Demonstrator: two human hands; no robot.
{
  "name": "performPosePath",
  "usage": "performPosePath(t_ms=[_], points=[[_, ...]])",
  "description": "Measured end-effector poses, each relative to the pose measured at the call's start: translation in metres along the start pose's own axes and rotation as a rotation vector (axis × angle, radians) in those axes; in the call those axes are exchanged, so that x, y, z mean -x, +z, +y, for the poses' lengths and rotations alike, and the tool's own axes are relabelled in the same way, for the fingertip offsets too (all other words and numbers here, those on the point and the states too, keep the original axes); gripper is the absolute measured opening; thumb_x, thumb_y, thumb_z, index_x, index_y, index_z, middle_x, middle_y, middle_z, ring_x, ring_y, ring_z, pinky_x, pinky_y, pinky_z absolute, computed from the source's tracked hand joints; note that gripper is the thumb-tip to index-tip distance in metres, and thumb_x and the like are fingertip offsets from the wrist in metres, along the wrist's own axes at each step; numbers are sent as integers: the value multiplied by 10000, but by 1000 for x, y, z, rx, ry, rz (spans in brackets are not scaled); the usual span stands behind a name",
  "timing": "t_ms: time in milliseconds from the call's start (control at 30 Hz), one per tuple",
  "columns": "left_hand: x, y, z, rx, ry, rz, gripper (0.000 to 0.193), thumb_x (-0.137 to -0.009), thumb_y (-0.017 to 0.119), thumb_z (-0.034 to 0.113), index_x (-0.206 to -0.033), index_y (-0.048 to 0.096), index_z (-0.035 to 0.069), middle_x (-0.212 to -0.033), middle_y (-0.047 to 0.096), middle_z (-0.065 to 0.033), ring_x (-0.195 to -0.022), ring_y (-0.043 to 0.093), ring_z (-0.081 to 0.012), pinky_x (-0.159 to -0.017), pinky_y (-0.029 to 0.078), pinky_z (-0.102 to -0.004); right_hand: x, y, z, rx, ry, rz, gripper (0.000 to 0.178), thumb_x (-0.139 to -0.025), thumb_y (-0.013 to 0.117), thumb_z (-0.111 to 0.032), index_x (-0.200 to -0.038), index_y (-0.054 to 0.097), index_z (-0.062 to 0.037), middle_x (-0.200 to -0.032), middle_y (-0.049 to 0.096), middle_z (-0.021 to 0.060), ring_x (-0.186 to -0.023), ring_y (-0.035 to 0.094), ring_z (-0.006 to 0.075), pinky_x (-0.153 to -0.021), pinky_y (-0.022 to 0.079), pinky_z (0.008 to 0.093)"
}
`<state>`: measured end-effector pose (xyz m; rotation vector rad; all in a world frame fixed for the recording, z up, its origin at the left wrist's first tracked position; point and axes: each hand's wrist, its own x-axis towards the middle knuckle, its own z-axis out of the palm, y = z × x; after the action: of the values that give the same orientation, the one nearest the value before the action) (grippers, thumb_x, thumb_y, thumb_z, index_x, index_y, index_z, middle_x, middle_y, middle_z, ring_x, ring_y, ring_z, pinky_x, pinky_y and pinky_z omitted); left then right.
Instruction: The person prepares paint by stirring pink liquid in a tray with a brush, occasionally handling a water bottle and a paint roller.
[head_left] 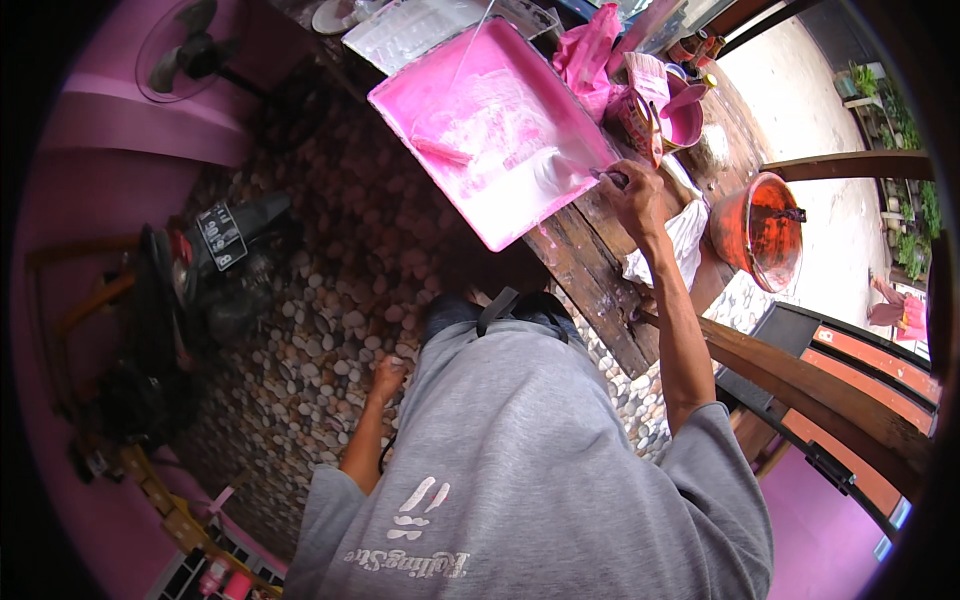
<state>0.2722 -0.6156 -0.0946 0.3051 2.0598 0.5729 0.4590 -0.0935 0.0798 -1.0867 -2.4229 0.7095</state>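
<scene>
My right hand (640, 200) is closed around the dark handle of a paint roller. Its white, fluffy roller head (550, 180) rests in the near right part of a pink paint tray (497, 235), at the tray's edge by my hand. Pink and white paint smears cover the tray's inside, and a pink strip (440, 151) lies in its left part. My left hand (388, 378) hangs low beside my leg, fingers curled, with nothing visible in it.
The tray sits on a worn wooden table (600, 290). Beyond my right hand stand paint cans (632, 118), a wide brush (647, 78), a pink plastic bag (588, 55) and an orange bucket (745, 230). A white cloth (683, 245) lies nearby. At left are a motorcycle (220, 250) and a fan (190, 55).
</scene>
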Motion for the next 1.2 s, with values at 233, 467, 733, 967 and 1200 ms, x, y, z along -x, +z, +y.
performPosePath(t_ms=[233,467,733,967,1200], points=[[-12,5,-41,-76,71,24,212,-837,657,146,-986,623,-1,-847,662,-104,-779,630,-181,-676,503,-298,-7,3,-11,84,-127,-77,166,-801,659,-135,-900,645,-3,-856,635,176,-810,628,350,-716,488,421],[-16,10,-36,-68,-19,0,230,-830,657,168,-985,619,2,-829,655,-106,-771,624,-176,-671,507,-309,-5,9,-1,148,-55,38,164,-792,670,-134,-903,652,-15,-847,640,171,-780,634,348,-708,495,419],[-6,12,-10,-25,10,31,268,-803,653,207,-984,614,13,-858,690,-144,-738,675,-228,-687,527,-352,4,9,-2,52,-44,32,161,-802,668,-124,-919,657,-15,-830,636,170,-757,640,339,-672,494,413],[-8,16,-10,-15,-15,12,270,-785,639,166,-987,608,-10,-855,686,-160,-714,669,-238,-675,531,-352,19,24,-24,-42,-112,-59,157,-820,652,-115,-928,647,-1,-830,611,184,-754,626,362,-657,490,421],[-21,26,-42,-24,79,60,275,-770,649,165,-976,616,-14,-848,686,-162,-737,673,-253,-684,531,-356,34,29,-49,-106,-160,-103,171,-808,668,-110,-934,657,5,-839,631,180,-712,634,332,-631,500,392]])
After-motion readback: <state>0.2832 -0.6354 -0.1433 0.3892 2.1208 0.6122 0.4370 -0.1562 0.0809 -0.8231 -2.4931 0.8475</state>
